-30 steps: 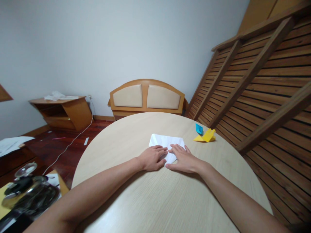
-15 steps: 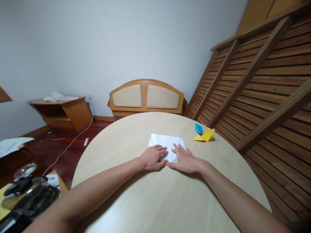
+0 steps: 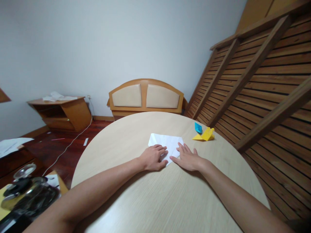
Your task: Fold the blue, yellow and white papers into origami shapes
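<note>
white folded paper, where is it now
In the head view, the white folded paper lies on the round table, left of the yellow folded paper, with the left hand on its near-left part and the right hand at its right edge.

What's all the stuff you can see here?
Round table: 1, pale wood, middle
Paper sheet: 1, white, on table
Small folded paper: 1, blue, table's far right
Bigger folded paper: 1, yellow, beside the blue
Headboard: 1, tan and cream, beyond table
Slatted frame: 1, brown, right
Floor: 1, dark red, left
Cord: 1, white, on floor
Cabinet: 1, orange-brown, left
Loose papers: count unclear, white, left
Walls: count unclear, pale, behind
Clutter: count unclear, mostly dark, lower left
Left hand: 1, bare, on sheet
Right hand: 1, bare, at sheet's right edge
</note>
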The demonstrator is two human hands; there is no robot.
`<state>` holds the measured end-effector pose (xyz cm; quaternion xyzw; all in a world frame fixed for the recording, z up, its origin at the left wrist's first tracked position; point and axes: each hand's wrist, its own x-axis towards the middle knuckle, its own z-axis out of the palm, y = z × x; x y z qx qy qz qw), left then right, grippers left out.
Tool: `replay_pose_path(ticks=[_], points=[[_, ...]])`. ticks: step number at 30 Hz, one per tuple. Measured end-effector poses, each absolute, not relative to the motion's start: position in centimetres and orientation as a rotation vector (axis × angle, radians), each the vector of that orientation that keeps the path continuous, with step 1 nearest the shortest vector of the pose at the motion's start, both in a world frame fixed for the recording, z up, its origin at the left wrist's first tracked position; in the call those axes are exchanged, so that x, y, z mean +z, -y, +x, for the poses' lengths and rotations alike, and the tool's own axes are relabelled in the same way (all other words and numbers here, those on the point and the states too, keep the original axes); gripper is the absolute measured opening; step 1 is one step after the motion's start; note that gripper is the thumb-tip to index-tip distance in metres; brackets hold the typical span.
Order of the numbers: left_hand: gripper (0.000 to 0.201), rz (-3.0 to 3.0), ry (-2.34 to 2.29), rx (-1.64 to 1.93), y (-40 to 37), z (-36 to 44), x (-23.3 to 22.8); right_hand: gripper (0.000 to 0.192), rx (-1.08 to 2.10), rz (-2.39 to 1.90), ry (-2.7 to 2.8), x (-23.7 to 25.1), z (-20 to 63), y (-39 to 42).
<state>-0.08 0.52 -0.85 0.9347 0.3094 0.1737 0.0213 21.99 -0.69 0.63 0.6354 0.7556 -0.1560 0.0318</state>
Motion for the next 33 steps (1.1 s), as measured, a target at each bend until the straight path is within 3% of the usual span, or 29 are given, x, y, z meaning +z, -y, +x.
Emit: replay_pose_path(ticks=[10, 17, 21, 25, 33], points=[[0.045, 2.898, -0.97, 0.501, -0.5, 0.0, -0.8, 0.073, -0.394, 2.193, -2.167, 0.9, 25.0, -0.9], [0.045, 2.897, -0.986, 0.495, -0.5, -0.1, -0.8, 0.035, -0.093, 2.253, -2.2, 1.2, 24.2, -0.4], [0.045, 2.894, -1.024, 0.51, -0.2, 0.0, -0.7, 0.033, 0.179, 2.234, -2.485, 0.8, 22.6, -0.2], [0.04, 2.874, -1.087, 0.565, 0.0, -0.2, -0.8, 0.02, -0.01, 1.951, -2.852, 0.3, 20.6, 0.5], [0.028, 2.834, -0.892, 0.582, -2.1, -3.0, -0.7, 0.025, -0.151, 1.668, -3.044, -0.1, 20.5, 0.9]])
